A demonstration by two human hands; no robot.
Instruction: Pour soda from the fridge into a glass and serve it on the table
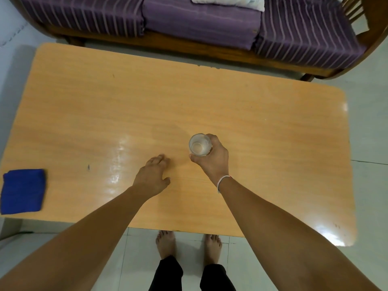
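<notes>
Looking down from head height, we see our right hand (211, 159) wrapped around a clear glass (199, 144), fingers and thumb closed on its side from the near right, probably to keep it upright while it is served. We cannot tell whether the glass already touches the wood or hangs just above it; it holds a pale liquid, presumably the soda. A thin white band (223, 181) circles that wrist. Our left hand (154, 177) hovers just beside it to the left, empty, palm down with fingers loosely spread, seemingly for balance. Beneath both lies a light wooden coffee table (273, 131), glossy and bare apart from a folded blue cloth (23, 191) at its near left corner, well apart from the glass. Beyond the table's far edge stands a wooden sofa (199, 19) with purple striped cushions. Below, bare feet (165, 243) stand on pale floor tiles.
</notes>
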